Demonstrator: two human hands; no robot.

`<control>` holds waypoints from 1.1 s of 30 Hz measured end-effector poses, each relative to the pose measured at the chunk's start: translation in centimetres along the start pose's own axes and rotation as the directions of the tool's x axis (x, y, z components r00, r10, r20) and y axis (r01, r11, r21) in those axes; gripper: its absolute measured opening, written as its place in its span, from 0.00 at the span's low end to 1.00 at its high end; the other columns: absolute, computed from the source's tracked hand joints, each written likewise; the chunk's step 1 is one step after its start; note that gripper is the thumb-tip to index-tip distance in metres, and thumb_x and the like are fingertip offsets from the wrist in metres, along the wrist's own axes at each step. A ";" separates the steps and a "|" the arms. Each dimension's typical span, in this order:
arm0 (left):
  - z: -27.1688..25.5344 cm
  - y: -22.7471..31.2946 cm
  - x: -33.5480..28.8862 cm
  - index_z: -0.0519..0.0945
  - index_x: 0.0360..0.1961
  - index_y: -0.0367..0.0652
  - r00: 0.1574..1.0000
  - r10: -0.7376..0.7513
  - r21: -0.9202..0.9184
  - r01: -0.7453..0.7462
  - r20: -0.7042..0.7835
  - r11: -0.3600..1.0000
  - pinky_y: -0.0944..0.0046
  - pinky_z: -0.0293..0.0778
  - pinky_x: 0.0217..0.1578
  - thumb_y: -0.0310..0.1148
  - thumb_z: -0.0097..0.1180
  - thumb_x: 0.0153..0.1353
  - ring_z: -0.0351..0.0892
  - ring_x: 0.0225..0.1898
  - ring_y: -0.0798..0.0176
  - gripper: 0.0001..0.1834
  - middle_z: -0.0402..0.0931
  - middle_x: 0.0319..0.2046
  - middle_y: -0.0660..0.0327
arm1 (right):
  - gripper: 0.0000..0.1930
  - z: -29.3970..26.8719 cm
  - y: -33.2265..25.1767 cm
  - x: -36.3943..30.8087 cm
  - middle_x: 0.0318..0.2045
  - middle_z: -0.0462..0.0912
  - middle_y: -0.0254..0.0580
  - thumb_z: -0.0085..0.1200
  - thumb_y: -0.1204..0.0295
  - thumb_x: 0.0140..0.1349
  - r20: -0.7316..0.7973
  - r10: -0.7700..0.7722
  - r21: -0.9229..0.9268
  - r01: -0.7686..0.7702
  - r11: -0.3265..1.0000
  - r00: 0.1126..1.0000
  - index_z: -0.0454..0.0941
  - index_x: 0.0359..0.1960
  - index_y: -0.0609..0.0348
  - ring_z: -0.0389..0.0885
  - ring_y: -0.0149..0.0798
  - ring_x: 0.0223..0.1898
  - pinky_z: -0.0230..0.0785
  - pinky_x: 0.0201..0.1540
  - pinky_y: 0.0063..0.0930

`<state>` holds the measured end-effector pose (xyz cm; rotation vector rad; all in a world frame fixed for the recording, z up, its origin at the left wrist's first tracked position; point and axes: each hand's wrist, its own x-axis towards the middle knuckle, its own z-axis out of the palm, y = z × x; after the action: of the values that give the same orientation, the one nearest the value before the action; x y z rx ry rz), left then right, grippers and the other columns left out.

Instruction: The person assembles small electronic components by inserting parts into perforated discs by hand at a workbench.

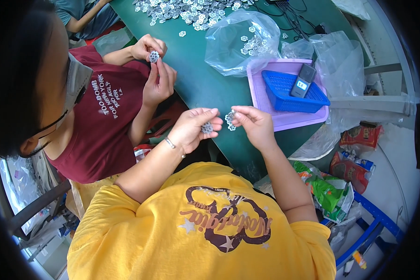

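Note:
Above the near edge of the green table (191, 84), my two hands are close together but apart. My left hand (187, 129), palm turned up, has its fingers curled around a small grey flower-shaped metal piece (206, 128) with holes. Thumb and forefinger of my right hand (257, 127) pinch a bright, holed metal piece (229, 120); whether it is one piece or two stacked, I cannot tell. Just beyond my right hand stands a lilac tray (284, 122) with a blue basket (284, 101) in it.
Many similar pieces (198, 11) are heaped at the table's far end. A clear plastic bag (219, 44) holds some more. On the blue basket rests a dark handheld device (304, 79). At left, a masked co-worker in maroon (116, 126) holds another such piece (154, 56).

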<state>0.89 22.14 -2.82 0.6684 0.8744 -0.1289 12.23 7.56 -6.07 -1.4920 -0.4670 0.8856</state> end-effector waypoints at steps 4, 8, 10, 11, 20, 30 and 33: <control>0.7 -0.8 0.1 0.71 0.35 0.36 0.999 0.022 -0.039 -0.020 0.039 0.999 0.73 0.74 0.27 0.28 0.53 0.54 0.76 0.27 0.69 0.09 0.75 0.27 0.58 | 0.07 0.4 -0.2 -0.3 0.29 0.77 0.38 0.49 0.81 0.53 0.101 -0.371 -0.306 0.384 0.871 0.923 0.75 0.35 0.66 0.75 0.28 0.33 0.69 0.35 0.17; 0.8 -1.2 0.5 0.70 0.36 0.35 0.980 0.195 0.051 -0.196 0.030 0.979 0.75 0.73 0.27 0.22 0.54 0.51 0.75 0.26 0.69 0.10 0.74 0.27 0.58 | 0.10 1.3 -0.3 -0.4 0.29 0.77 0.39 0.49 0.81 0.54 -0.058 -0.083 0.207 0.094 0.974 0.995 0.73 0.39 0.67 0.75 0.28 0.31 0.68 0.32 0.16; 0.7 -1.4 0.7 0.70 0.36 0.35 0.968 0.250 0.111 -0.252 0.028 0.961 0.74 0.73 0.27 0.23 0.53 0.52 0.76 0.26 0.68 0.09 0.74 0.26 0.58 | 0.10 0.6 -0.6 -0.1 0.29 0.77 0.38 0.48 0.80 0.54 0.049 0.132 0.209 -0.140 0.968 0.990 0.72 0.39 0.68 0.74 0.27 0.28 0.68 0.30 0.16; 0.7 -1.4 0.8 0.69 0.36 0.35 0.962 0.271 0.189 -0.273 0.039 0.943 0.73 0.73 0.29 0.22 0.52 0.52 0.75 0.28 0.68 0.09 0.74 0.27 0.58 | 0.10 0.5 -0.5 0.1 0.29 0.77 0.38 0.48 0.80 0.54 0.049 0.133 0.210 -0.140 0.968 0.990 0.72 0.39 0.68 0.74 0.27 0.28 0.68 0.30 0.16; -0.5 -1.9 1.5 0.64 0.41 0.35 0.985 0.132 -0.010 -0.134 -0.108 0.991 0.65 0.71 0.41 0.16 0.40 0.54 0.73 0.41 0.59 0.13 0.69 0.41 0.52 | 0.05 0.8 6.8 0.8 0.26 0.76 0.49 0.53 0.78 0.46 -0.082 -0.063 -0.536 0.009 0.844 0.995 0.76 0.27 0.61 0.75 0.49 0.30 0.68 0.34 0.34; 0.0 -1.3 0.7 0.70 0.35 0.39 0.978 0.141 0.065 -0.132 -0.155 0.989 0.72 0.74 0.26 0.25 0.53 0.53 0.76 0.30 0.67 0.08 0.74 0.26 0.62 | 0.05 1.6 6.9 0.4 0.30 0.71 0.47 0.50 0.75 0.50 -0.073 -0.148 -0.717 0.051 0.695 0.986 0.73 0.30 0.59 0.74 0.48 0.31 0.68 0.32 0.35; 0.0 -1.3 0.9 0.71 0.34 0.39 0.971 0.153 0.099 -0.137 -0.181 0.986 0.73 0.73 0.25 0.27 0.53 0.54 0.75 0.27 0.69 0.07 0.74 0.26 0.63 | 0.09 2.3 2.2 0.0 0.32 0.72 0.44 0.53 0.76 0.49 -0.044 -0.268 -0.341 0.238 0.909 0.962 0.73 0.34 0.60 0.75 0.40 0.29 0.67 0.30 0.27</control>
<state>1.02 21.23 -4.12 0.8327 1.0018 0.0294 10.06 8.79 -8.02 -1.7232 -0.7543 0.5476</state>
